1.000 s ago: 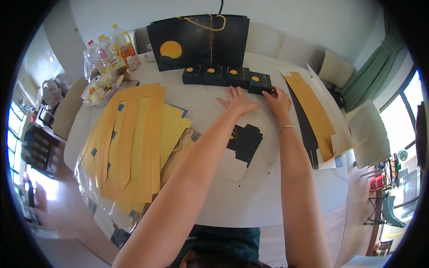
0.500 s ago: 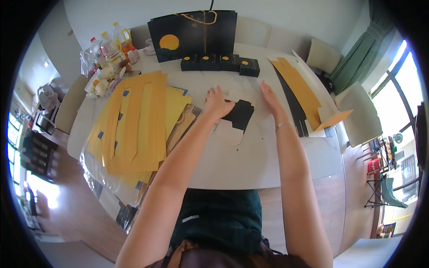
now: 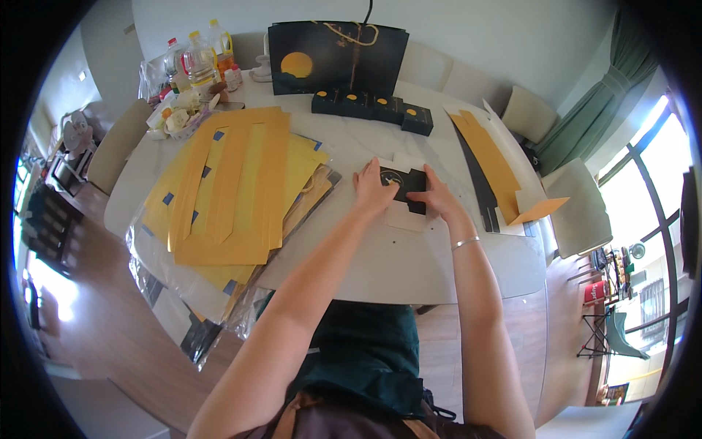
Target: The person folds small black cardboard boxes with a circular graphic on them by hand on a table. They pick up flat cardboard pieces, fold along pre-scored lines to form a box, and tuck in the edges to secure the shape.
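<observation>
A small box blank (image 3: 413,203) of black and white card lies on the table, partly folded, with a gold mark on its black panel. My left hand (image 3: 374,190) grips its left side, thumb over the black face. At the opposite side my right hand (image 3: 440,199) holds the edge, its thumb also resting on the black panel. White flaps stick out at the near and far ends. The fingertips on the outer sides are partly hidden. Beyond the hands stands a row of several finished black boxes (image 3: 417,121) with orange-yellow circles.
A large black gift bag (image 3: 336,62) stands behind the boxes. Yellow-gold card sheets (image 3: 270,190) are stacked at left, over clear plastic wrap. More gold and black card strips (image 3: 493,161) lie at right. Bottles (image 3: 199,62) and a food tray (image 3: 175,121) occupy the far left.
My right hand has come in from the right and taken hold of the box blank. The blank's side panels look more folded, and a gold mark now shows. The view has shifted slightly.
</observation>
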`<state>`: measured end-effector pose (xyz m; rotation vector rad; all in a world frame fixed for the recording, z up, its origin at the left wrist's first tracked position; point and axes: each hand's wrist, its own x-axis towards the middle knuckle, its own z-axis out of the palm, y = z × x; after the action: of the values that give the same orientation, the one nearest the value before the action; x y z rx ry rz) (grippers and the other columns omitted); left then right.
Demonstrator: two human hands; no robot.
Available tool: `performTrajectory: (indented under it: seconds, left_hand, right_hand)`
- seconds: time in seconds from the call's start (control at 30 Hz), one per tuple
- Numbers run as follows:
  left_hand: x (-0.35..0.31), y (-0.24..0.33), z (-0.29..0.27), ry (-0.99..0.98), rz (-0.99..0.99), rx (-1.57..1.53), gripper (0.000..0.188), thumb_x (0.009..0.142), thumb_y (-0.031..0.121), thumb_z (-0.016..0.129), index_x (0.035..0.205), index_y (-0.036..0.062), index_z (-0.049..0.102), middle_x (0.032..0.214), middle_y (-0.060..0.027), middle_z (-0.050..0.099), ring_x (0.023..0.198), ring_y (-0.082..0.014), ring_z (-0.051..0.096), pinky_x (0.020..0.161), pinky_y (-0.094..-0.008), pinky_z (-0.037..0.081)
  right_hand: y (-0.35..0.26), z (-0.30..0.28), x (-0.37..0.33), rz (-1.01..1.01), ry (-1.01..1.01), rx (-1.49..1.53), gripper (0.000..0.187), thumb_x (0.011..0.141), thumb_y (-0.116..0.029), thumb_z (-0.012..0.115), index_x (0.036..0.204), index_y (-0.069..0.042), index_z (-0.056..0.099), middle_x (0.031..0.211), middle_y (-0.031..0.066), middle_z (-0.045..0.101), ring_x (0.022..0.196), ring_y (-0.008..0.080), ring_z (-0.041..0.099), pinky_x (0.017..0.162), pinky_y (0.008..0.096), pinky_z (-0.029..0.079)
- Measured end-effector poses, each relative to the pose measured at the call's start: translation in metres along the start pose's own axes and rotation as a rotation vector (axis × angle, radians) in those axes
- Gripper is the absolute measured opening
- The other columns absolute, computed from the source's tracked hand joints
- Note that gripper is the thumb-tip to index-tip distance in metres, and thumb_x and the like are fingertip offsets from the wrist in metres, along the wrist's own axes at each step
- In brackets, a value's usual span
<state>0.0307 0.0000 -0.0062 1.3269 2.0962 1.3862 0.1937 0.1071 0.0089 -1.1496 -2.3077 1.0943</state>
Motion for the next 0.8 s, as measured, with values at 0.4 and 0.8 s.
performTrajectory:
  seconds: [0.4, 0.8]
  left_hand:
    - [0.0, 0.002, -0.024, 0.033, -0.16, -0.576, 0.057, 0.08, 0.005, 0.06, 0.135, 0.0013, 0.046, 0.126, -0.0244, 0.059, 0.114, -0.0274, 0.061, 0.091, -0.0351, 0.049]
    - [-0.003, 0.01, -0.02, -0.032, -0.134, -0.803, 0.052, 0.08, 0.0, 0.064, 0.129, 0.0016, 0.049, 0.132, -0.0228, 0.055, 0.126, -0.0275, 0.051, 0.103, -0.0351, 0.042]
  right_hand:
    - [-0.016, 0.016, 0.008, 0.129, 0.494, -0.357, 0.073, 0.063, -0.037, 0.088, 0.119, -0.003, 0.057, 0.116, 0.0147, 0.062, 0.111, 0.0268, 0.058, 0.09, 0.0351, 0.047]
    - [-0.029, -0.013, -0.006, 0.275, 0.363, -0.085, 0.041, 0.072, -0.036, 0.081, 0.091, -0.001, 0.07, 0.084, 0.0118, 0.07, 0.076, 0.0218, 0.067, 0.064, 0.0337, 0.052]
